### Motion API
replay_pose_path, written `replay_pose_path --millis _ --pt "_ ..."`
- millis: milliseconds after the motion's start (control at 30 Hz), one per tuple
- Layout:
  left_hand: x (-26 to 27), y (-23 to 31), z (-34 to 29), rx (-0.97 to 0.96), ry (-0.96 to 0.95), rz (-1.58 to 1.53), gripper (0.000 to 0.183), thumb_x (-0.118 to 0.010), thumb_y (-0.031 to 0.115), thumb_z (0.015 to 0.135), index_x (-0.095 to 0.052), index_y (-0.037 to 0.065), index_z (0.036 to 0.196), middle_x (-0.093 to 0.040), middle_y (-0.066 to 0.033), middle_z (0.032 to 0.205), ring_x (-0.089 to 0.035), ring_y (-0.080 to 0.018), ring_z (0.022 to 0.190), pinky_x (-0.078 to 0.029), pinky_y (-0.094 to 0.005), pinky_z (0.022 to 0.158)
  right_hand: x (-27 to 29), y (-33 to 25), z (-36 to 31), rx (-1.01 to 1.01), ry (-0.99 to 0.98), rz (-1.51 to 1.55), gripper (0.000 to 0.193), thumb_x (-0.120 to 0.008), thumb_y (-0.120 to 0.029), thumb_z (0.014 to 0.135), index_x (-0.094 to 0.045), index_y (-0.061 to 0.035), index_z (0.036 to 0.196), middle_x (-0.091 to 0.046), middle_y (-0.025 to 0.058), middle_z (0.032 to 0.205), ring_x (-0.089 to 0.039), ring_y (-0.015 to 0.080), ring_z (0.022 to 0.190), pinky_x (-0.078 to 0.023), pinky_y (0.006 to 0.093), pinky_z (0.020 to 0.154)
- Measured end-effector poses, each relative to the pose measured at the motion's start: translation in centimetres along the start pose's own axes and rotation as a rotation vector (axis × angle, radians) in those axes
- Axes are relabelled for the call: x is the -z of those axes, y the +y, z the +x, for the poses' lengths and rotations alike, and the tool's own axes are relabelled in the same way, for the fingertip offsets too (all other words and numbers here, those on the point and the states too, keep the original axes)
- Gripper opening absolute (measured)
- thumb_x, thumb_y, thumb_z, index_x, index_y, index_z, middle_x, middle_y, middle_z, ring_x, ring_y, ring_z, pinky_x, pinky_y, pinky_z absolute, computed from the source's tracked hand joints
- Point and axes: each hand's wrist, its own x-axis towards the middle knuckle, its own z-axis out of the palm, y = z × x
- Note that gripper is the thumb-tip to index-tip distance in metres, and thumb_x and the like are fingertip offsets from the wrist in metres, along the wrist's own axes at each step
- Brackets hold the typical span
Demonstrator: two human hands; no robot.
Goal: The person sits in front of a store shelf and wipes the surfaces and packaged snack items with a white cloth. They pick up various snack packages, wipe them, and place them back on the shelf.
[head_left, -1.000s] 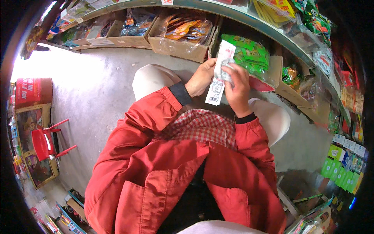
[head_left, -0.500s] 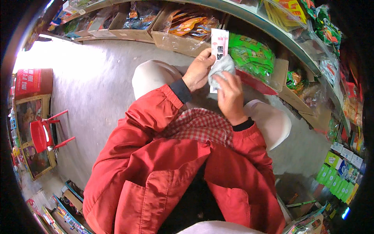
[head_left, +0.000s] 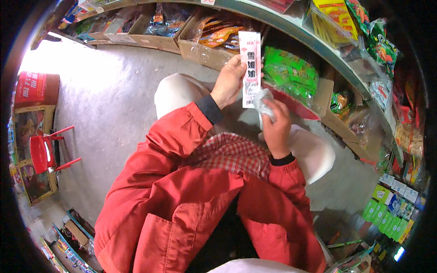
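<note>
Upright in front of me is a long, narrow white packet (head_left: 251, 68) with pink and black print. My left hand (head_left: 231, 79) grips its left edge, thumb on the front face. A crumpled pale grey cloth (head_left: 262, 103) is bunched in my right hand (head_left: 276, 125), touching the packet's lower right edge. Behind the packet stands a cardboard box holding green packets (head_left: 291, 70). The box to its left holds orange packets (head_left: 221, 34).
A shelf edge (head_left: 291, 25) curves above the boxes, with yellow packets (head_left: 334, 20) on it. At the left a red chair (head_left: 42, 152) stands by a framed case. Green and white boxes (head_left: 387, 216) are stacked at the right. My knees flank my hands.
My right hand has moved down and right with the cloth, from the packet's middle to its lower edge. More of the packet's front now shows. My left hand still holds it.
</note>
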Motion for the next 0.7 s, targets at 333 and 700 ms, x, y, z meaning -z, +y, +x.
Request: replay_pose_path --millis 333,700 --pt "-0.5 -2.7 -1.2 0.074 -0.119 -0.015 0.023 -0.042 0.016 0.096 -0.046 0.005 0.115 -0.055 -0.0022 0.101 -0.054 -0.0098 0.088 -0.047 -0.0267 0.080 2.5 0.1 6.0 -0.506 0.076 1.141 0.038 -0.056 -0.014 0.088 -0.048 0.0014 0.121 -0.056 0.0092 0.115 -0.054 0.0188 0.102 -0.042 0.0306 0.089" --pt "1.8 -4.1 -0.4 -0.214 0.042 0.459 0.007 -0.050 0.012 0.093 -0.050 0.005 0.096 -0.051 0.0022 0.083 -0.046 -0.0036 0.074 -0.042 -0.0187 0.065 0.2 0.8 3.7 -0.491 -0.212 0.950 0.039 -0.053 -0.011 0.087 -0.047 0.0014 0.124 -0.055 0.0066 0.116 -0.052 0.0156 0.103 -0.040 0.0283 0.090"
